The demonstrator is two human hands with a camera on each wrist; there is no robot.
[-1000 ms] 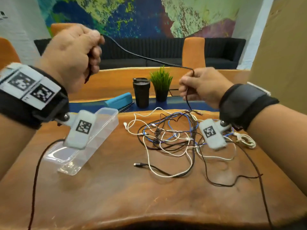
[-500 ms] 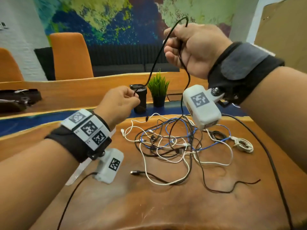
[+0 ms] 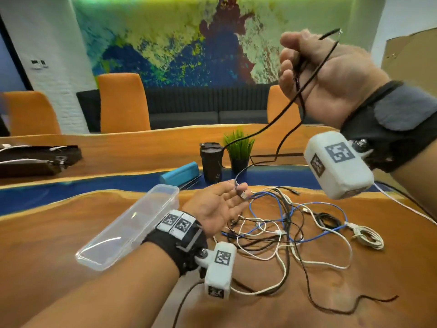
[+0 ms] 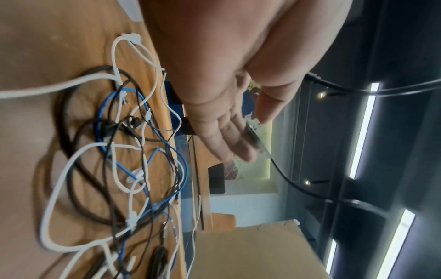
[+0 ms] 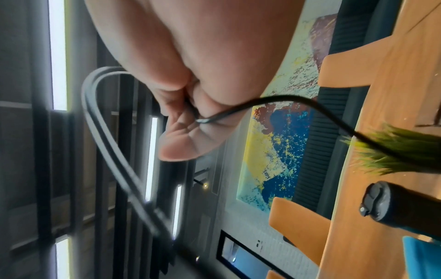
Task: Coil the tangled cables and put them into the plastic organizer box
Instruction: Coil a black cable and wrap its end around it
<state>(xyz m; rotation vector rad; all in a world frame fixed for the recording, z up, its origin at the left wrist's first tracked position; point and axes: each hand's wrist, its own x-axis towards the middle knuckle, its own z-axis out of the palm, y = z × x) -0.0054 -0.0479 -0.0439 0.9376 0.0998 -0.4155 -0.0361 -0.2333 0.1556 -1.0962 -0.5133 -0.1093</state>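
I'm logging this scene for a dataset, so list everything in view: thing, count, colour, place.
black cable: one, black, held up by the right hand, its plug end at the left fingertips
cable tangle: several, white, blue and black, on the table
white coil: one, white, right of the tangle
box: one, clear, open, on the table left of the left wrist
table: one, orange-brown wood
tumbler: one, black, far side of the table
plant: one, green in a dark pot, beside the tumbler
case: one, teal, left of the tumbler
chairs: three seen, orange, behind the table
left hand: palm up, fingers straight
right hand: raised, grips the black cable
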